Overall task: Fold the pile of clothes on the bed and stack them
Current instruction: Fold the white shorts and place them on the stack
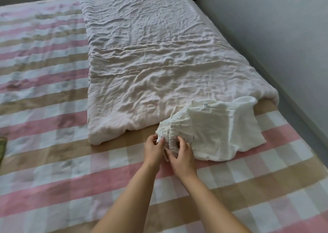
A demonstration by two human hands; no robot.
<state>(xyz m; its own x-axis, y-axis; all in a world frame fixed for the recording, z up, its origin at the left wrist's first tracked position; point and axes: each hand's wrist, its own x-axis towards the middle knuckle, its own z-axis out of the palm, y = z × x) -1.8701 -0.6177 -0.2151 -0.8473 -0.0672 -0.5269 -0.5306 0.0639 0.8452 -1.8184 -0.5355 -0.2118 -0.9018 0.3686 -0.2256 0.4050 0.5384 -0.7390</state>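
Early going: left hand and right hand curled, pinching the gathered waistband of a white crinkled cotton garment, perhaps shorts, spread unfolded lower right of centre on the pink-and-beige checked bedcover against a rumpled white quilt; no stack visible

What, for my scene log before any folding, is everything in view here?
crumpled white quilt: one, white, folded flat on the bed's far right part
crinkled white fabric garment with gathered band: one, white, at the quilt's near edge, beside the wall side
pink, beige and white checked bedcover: one, spread under everything
plain grey wall: one, grey, along the right
green object: one, left edge, cut off, unclear
left hand: one, fingers pinch the garment's gathered end
right hand: one, fingers grip the gathered band
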